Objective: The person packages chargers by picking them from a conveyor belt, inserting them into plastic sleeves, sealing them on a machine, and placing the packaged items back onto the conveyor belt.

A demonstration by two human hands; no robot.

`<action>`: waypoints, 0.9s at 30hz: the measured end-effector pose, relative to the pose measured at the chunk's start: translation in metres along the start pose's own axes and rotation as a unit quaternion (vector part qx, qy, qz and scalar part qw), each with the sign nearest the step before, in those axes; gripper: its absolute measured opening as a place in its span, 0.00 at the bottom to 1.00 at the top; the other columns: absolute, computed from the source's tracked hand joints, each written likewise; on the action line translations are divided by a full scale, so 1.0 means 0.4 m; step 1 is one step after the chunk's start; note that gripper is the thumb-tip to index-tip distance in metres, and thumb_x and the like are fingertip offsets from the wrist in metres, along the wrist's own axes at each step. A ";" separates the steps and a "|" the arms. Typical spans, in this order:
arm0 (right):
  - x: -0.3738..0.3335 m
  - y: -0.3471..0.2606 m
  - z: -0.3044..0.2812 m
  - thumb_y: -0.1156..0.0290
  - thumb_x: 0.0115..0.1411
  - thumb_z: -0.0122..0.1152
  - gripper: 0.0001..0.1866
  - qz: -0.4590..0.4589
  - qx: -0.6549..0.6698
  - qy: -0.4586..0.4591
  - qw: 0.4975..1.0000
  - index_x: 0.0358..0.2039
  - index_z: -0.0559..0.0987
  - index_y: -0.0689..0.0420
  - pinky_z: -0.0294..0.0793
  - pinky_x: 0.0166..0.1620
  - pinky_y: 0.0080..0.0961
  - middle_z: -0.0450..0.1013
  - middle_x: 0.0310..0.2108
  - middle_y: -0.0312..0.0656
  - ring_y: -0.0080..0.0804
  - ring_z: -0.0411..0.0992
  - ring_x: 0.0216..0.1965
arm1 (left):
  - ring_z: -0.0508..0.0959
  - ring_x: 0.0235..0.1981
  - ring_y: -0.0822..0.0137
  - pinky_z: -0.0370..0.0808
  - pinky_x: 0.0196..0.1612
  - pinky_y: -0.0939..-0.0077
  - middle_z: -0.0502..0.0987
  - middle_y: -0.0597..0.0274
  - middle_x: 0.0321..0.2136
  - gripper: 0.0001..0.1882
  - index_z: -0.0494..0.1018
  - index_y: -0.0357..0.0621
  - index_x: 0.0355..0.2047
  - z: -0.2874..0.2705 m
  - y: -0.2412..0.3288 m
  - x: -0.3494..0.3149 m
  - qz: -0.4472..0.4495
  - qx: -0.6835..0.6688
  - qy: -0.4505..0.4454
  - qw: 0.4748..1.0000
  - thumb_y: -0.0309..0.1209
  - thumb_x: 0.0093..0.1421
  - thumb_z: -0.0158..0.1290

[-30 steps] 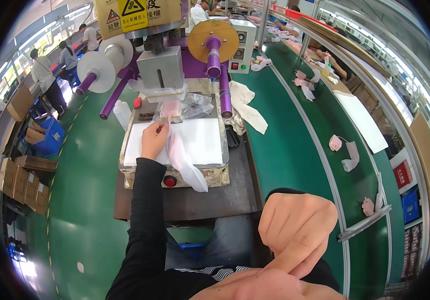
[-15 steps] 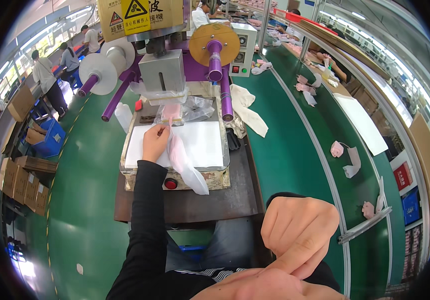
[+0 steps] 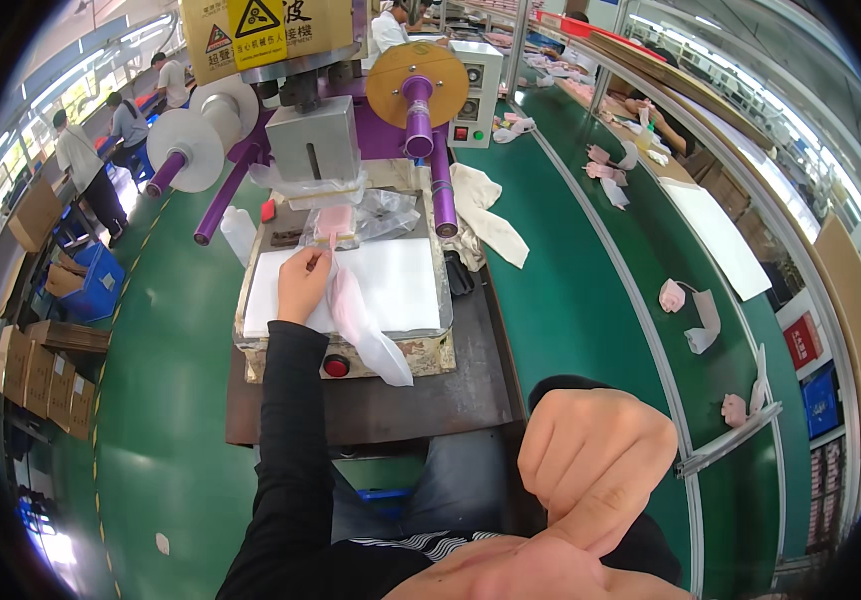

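Note:
My left hand (image 3: 302,285) is closed in a pinch on the narrow part of a pink fabric piece, over a white sheet (image 3: 405,285) on the machine's bed. From the fingers a pink and white sheer fabric tail (image 3: 360,325) trails toward me past the bed's front edge. Beyond the fingertips, a flat pink pad (image 3: 335,221) lies below the grey metal press head (image 3: 313,145), beside crumpled clear plastic film (image 3: 390,214). Raised close to the camera, my right hand (image 3: 598,460) is curled into a fist, with no object showing in it.
A red button (image 3: 335,366) sits on the bed's front. Purple rods (image 3: 443,190) and reels (image 3: 418,97) flank the press. Cream cloth (image 3: 490,215) lies at its right. Further right, a green conveyor (image 3: 640,290) carries pink pieces (image 3: 672,296). Cartons (image 3: 40,375) and several people stand at left.
The whole view has shifted slightly, with the machine now a little further left and up. Both hands keep their poses, and the left still pinches the pink fabric.

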State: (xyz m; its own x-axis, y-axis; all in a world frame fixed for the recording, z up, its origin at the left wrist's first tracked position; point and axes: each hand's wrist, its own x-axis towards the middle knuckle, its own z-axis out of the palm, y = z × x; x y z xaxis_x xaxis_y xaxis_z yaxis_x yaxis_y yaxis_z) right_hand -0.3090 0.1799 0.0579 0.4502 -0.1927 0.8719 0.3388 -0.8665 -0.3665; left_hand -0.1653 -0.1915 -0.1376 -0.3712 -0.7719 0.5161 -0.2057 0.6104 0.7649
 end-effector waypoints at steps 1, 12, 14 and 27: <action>0.005 0.007 -0.002 0.85 0.57 0.65 0.06 -0.009 0.027 -0.008 1.000 0.33 0.81 0.79 0.60 0.17 0.22 0.72 0.17 0.46 0.28 0.64 0.11 | 0.72 0.24 0.76 0.70 0.30 0.76 0.78 0.64 0.22 0.12 0.81 0.32 0.36 0.002 0.001 -0.001 0.002 0.004 0.002 1.000 0.31 0.65 0.57; -0.023 0.024 -0.029 0.72 0.60 0.70 0.17 -0.057 0.054 -0.034 0.996 0.37 0.82 0.78 0.55 0.15 0.24 0.71 0.15 0.38 0.25 0.66 0.11 | 0.76 0.26 0.72 0.73 0.33 0.74 0.80 0.60 0.24 0.13 0.80 0.33 0.38 0.012 -0.011 0.006 -0.001 0.031 -0.006 1.000 0.34 0.66 0.57; -0.019 0.025 -0.031 0.72 0.60 0.70 0.15 -0.069 0.057 -0.050 0.995 0.36 0.82 0.77 0.55 0.15 0.24 0.71 0.16 0.38 0.24 0.66 0.12 | 0.75 0.26 0.73 0.73 0.33 0.74 0.80 0.60 0.24 0.13 0.80 0.33 0.38 -0.001 -0.007 0.008 0.008 0.019 -0.006 1.000 0.34 0.66 0.57; -0.012 0.027 -0.043 0.74 0.61 0.69 0.15 -0.072 0.066 -0.035 0.995 0.34 0.81 0.79 0.53 0.14 0.22 0.72 0.16 0.41 0.23 0.67 0.11 | 0.75 0.27 0.75 0.73 0.34 0.76 0.80 0.62 0.26 0.12 0.79 0.32 0.39 -0.004 -0.022 0.008 -0.004 0.020 -0.020 1.000 0.33 0.67 0.57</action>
State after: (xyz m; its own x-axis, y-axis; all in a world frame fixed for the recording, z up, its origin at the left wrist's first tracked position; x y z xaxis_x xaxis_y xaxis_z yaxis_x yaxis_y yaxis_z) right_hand -0.3217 0.1636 0.0552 0.4442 -0.0339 0.8953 0.5076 -0.8139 -0.2827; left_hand -0.1634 -0.1998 -0.1421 -0.4047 -0.7691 0.4946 -0.2451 0.6123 0.7517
